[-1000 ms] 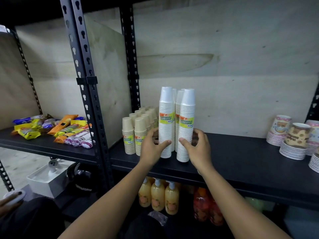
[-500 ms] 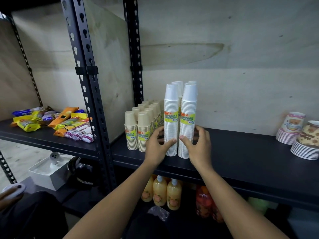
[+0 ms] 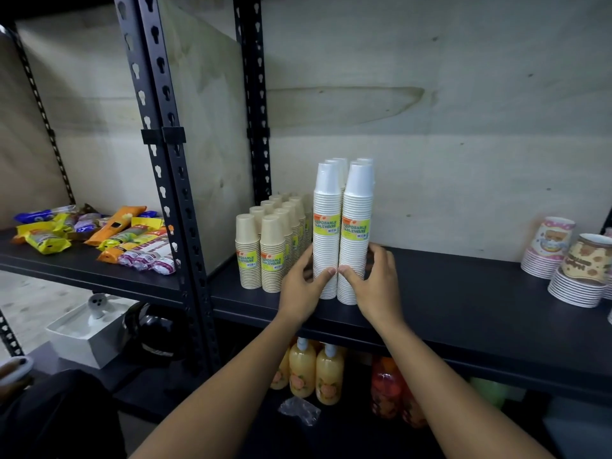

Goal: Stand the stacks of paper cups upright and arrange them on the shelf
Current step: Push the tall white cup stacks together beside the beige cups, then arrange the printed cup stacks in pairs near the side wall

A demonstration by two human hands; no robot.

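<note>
Our left hand [image 3: 303, 281] and right hand [image 3: 376, 283] clasp 2 tall white paper-cup stacks [image 3: 356, 207] low, likely squaring them upright on the black shelf [image 3: 463, 293].

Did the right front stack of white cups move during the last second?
Yes. The right front white stack slid left toward the beige stacks; its gap to the left front white stack has closed.

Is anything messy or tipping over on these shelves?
The tan cup stacks stand straight. So do the white cup stacks, held by the left hand and right hand. The snack packets on the left shelf lie in a jumbled heap, and a crumpled clear wrapper lies loose below.
</note>
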